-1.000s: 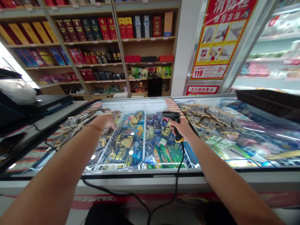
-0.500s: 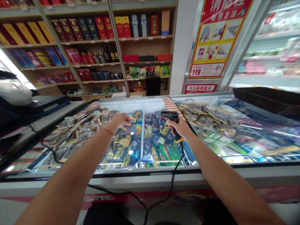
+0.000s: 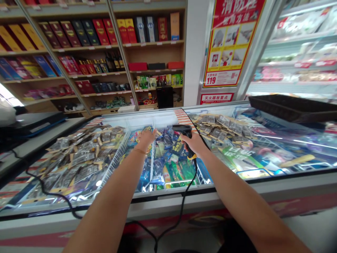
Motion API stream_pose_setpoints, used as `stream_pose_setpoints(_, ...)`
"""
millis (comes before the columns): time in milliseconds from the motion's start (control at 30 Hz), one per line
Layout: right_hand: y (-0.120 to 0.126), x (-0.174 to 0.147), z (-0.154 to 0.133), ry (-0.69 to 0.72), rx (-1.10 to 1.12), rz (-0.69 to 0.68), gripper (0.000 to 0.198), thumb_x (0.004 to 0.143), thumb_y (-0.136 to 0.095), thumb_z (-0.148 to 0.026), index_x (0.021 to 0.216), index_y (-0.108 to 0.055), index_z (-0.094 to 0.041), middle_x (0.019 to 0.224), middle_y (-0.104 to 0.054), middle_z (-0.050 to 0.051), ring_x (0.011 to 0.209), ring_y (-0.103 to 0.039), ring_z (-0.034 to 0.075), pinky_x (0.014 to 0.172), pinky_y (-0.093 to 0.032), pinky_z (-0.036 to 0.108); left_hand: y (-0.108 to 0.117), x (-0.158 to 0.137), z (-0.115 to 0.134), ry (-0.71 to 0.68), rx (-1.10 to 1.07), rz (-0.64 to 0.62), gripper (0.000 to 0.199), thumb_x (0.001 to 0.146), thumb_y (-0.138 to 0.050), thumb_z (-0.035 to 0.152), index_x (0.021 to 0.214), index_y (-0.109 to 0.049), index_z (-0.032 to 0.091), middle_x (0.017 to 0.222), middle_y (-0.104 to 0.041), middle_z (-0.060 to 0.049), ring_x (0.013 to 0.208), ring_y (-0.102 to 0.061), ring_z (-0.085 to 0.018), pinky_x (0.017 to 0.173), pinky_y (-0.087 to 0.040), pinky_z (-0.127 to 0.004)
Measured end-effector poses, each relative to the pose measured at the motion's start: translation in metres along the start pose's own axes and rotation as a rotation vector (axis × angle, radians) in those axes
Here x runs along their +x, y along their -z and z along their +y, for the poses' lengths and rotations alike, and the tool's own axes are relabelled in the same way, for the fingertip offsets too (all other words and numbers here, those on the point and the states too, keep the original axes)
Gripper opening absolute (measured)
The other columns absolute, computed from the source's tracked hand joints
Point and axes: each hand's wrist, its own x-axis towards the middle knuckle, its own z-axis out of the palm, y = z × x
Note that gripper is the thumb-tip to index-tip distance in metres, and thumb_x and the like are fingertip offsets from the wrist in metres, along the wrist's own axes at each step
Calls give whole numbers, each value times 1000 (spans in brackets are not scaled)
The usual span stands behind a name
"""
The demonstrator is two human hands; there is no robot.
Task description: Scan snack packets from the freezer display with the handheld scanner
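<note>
My right hand (image 3: 193,142) is wrapped around the handle of a black handheld barcode scanner (image 3: 182,129) with a yellow-orange base. Its head points left, over a chest freezer (image 3: 168,192). From the handle a black cord (image 3: 184,196) hangs over the freezer's front edge. My left hand (image 3: 146,136) is over a wire basket of blue packs (image 3: 137,135), left of the scanner. By its thumb a small packet's tan edge (image 3: 158,133) sticks out; my fingers hide the rest. Below the scanner lie colourful wrapped packs (image 3: 173,165) in the adjoining basket.
Piles of small clear-and-dark packets with tan edges (image 3: 79,158) lie at the left, and more packets (image 3: 223,126) at the right. A black tray (image 3: 292,107) rests on the freezer's right side. Behind stand shelves (image 3: 155,44) of boxes and a red-yellow poster (image 3: 223,45).
My left hand has moved right, closer to the scanner, with the tan-edged packet beside its thumb. The camera view has turned slightly right. My right hand keeps hold of the scanner.
</note>
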Motion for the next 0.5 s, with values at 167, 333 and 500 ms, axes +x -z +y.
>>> stream_pose_setpoints(167, 0, -1, -2, 15, -28, -10, 18, 88, -71, -24, 79, -56, -20, 65, -65, -3, 40, -55, 10, 38, -43, 23, 0, -15, 6, -22, 81, -44, 43, 96, -59, 53, 115, -74, 17, 136, -67, -26, 137, -55, -47, 110, -41, -60)
stream_pose_setpoints(333, 0, -3, -3, 9, -4, -22, 19, 88, -72, -24, 80, -55, -20, 64, -64, -3, 39, -55, 10, 38, -43, 24, 2, -28, 14, -2, -15, 122, 42, 92, -67, 51, 114, -69, 15, 123, -71, -26, 129, -60, -46, 108, -41, -60)
stream_pose_setpoints(500, -2, -1, 2, 28, -1, -13, 22, 86, -75, -27, 81, -54, -21, 64, -64, -3, 40, -54, 11, 37, -43, 24, -1, -22, 2, 73, -466, 313, 35, 91, -70, 49, 111, -64, 20, 92, -71, -7, 92, -69, -27, 93, -50, -42)
